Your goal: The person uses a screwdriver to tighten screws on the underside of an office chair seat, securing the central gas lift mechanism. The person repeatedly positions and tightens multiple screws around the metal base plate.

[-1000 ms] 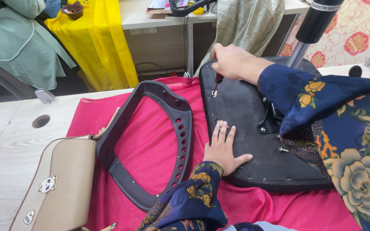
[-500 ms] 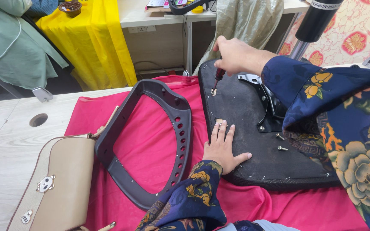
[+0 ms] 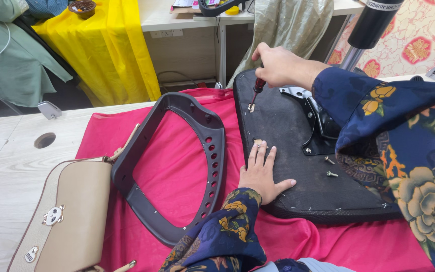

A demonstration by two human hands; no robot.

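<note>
Black seat (image 3: 298, 166), underside up; left hand (image 3: 261, 171) flat, fingers spread on it; right hand (image 3: 278, 65) fisted around screwdriver (image 3: 256, 90).

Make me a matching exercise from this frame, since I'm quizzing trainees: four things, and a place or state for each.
1. screwdriver
2. left hand
3. loose screws
4. bag

A. flat on the seat pad
B. left of the frame
C. held in the right hand
D. beside the metal plate

Pairs: 1-C, 2-A, 3-D, 4-B
</note>
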